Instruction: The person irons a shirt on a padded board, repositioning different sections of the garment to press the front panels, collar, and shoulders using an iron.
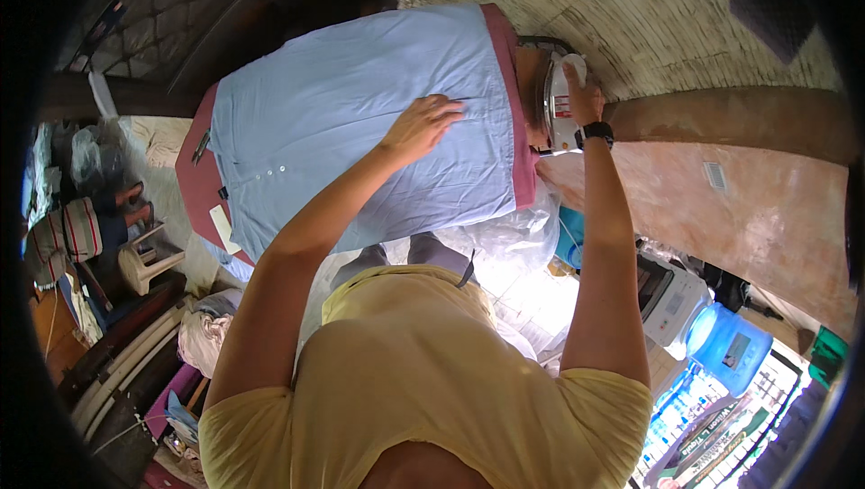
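Observation:
A light blue garment (360, 101) with small white buttons lies spread over an ironing board with a maroon cover (200, 187). My left hand (425, 124) is over the cloth right of the middle, fingers stretched out and loosely bent, holding nothing; whether it touches the fabric is hard to tell. At the board's right end stands a clothes iron (560, 115) with a white and silvery body. My right hand (586, 100), with a dark watch on its wrist, is closed round the iron, the fingers partly hidden.
A pale, phone-like slab (224, 228) and a small dark object (200, 147) lie at the board's left end. A wall stands close on the right. Clear plastic (521, 235) hangs below the board. A small stool (149, 259) is left, a blue water jug (728, 345) lower right.

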`<action>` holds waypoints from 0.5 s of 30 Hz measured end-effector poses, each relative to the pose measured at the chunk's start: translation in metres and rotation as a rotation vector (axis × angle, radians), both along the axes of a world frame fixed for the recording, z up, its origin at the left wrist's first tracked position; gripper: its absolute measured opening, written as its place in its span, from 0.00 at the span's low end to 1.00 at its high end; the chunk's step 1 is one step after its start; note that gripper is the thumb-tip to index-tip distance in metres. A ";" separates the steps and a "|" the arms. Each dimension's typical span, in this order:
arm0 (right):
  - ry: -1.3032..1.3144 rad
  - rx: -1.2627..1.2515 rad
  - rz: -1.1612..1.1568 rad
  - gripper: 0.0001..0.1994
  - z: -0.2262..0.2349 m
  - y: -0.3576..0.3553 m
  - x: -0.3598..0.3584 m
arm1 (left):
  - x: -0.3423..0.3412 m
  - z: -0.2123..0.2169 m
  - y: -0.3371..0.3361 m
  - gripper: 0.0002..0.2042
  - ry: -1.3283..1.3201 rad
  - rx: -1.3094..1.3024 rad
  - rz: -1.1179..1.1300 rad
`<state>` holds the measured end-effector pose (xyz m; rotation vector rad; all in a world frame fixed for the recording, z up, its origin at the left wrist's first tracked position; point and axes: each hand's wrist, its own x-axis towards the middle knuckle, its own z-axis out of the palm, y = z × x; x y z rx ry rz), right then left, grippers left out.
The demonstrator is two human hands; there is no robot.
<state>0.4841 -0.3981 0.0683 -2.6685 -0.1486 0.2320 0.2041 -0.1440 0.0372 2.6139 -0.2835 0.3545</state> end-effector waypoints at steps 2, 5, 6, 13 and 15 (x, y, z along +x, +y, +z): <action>0.067 -0.005 -0.083 0.52 -0.011 -0.003 0.006 | 0.037 -0.007 -0.019 0.15 0.085 0.062 -0.118; 0.073 0.091 -0.069 0.53 -0.005 0.005 -0.008 | 0.070 -0.010 -0.036 0.17 0.119 0.207 -0.175; 0.087 0.130 -0.064 0.53 0.004 0.005 -0.012 | 0.078 -0.011 -0.037 0.19 0.147 0.204 -0.185; -0.739 -0.073 0.106 0.30 -0.009 0.016 -0.080 | 0.112 -0.007 -0.032 0.13 0.305 0.101 -0.229; -0.899 0.002 0.300 0.23 -0.045 0.018 -0.125 | 0.113 0.000 -0.034 0.12 0.235 0.087 -0.235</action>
